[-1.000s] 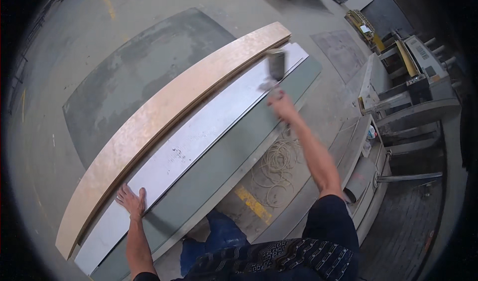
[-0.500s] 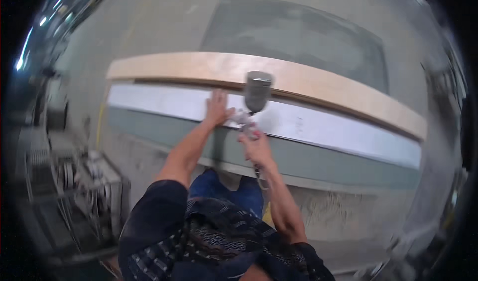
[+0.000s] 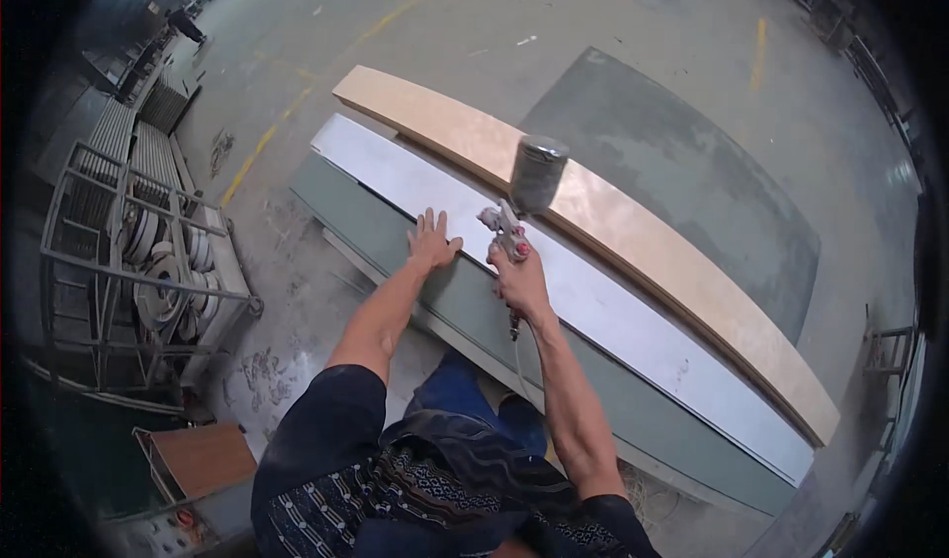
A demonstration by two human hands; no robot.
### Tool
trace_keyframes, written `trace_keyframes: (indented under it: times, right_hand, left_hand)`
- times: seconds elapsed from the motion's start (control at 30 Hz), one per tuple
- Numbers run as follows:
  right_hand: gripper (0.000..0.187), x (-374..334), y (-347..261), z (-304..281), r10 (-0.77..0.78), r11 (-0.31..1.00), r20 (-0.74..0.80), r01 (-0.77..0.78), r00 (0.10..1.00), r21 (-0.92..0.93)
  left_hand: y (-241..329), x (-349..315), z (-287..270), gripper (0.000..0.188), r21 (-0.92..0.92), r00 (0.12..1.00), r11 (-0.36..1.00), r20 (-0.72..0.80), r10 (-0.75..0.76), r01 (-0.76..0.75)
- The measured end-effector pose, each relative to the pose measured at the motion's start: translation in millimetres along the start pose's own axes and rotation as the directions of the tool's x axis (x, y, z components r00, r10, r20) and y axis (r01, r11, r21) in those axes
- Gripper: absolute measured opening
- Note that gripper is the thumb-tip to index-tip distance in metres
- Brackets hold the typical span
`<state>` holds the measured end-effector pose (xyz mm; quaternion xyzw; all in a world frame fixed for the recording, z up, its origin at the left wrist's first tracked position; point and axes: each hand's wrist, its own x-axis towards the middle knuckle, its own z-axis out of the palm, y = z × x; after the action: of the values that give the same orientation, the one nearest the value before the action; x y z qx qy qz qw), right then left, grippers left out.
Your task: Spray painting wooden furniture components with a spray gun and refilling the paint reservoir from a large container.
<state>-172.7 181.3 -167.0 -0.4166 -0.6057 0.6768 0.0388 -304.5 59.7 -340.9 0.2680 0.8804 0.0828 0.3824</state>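
Head view. Right hand (image 3: pixel 521 279): grip closed round the handle of a spray gun (image 3: pixel 509 230), cup (image 3: pixel 539 174) uppermost and slightly tilted, nozzle toward the left hand. Gun is over the white board (image 3: pixel 613 321), its cup overlapping the wood board (image 3: pixel 633 237) in view; height above them cannot be told. Thin hose (image 3: pixel 521 360) hangs below the right hand.

Left hand (image 3: pixel 432 240): fingers apart, nothing grasped, laid palm down at the near edge of the white board, just beside the gun.

White board lies on a grey-green panel (image 3: pixel 643 415), lengthwise, between that panel's bare near strip and the wood board. Beyond the wood board, a dark patch (image 3: pixel 682 163) on the floor. To the left, a metal cart (image 3: pixel 229 279) bearing round reels (image 3: pixel 158 291); near it, a brown sheet (image 3: pixel 206 459).
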Motion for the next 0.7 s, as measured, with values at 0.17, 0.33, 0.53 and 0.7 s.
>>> trace_keyframes:
  times: [0.17,0.33,0.53,0.7]
  right_hand:
    - [0.022,61,-36,62,-0.012,0.997,0.115,0.004,0.993,0.071]
    - [0.032,95,-45,71,0.075,0.997,0.091,-0.075,0.993,-0.002]
    - [0.030,48,-43,3,0.185,0.967,-0.241,-0.220,0.953,-0.126]
    - [0.017,66,-36,46,0.027,0.977,0.155,0.007,0.987,-0.214]
  left_hand:
    - [-23,29,-13,0.085,-0.044,0.989,0.999,-0.148,-0.024,0.018]
    - [-11,73,-51,0.081,-0.037,0.980,0.998,-0.194,0.036,-0.044]
    - [-33,94,-70,0.083,-0.101,0.994,0.992,-0.076,-0.080,0.073]
    - [-88,111,-75,0.085,-0.086,0.943,0.943,-0.055,-0.328,0.323]
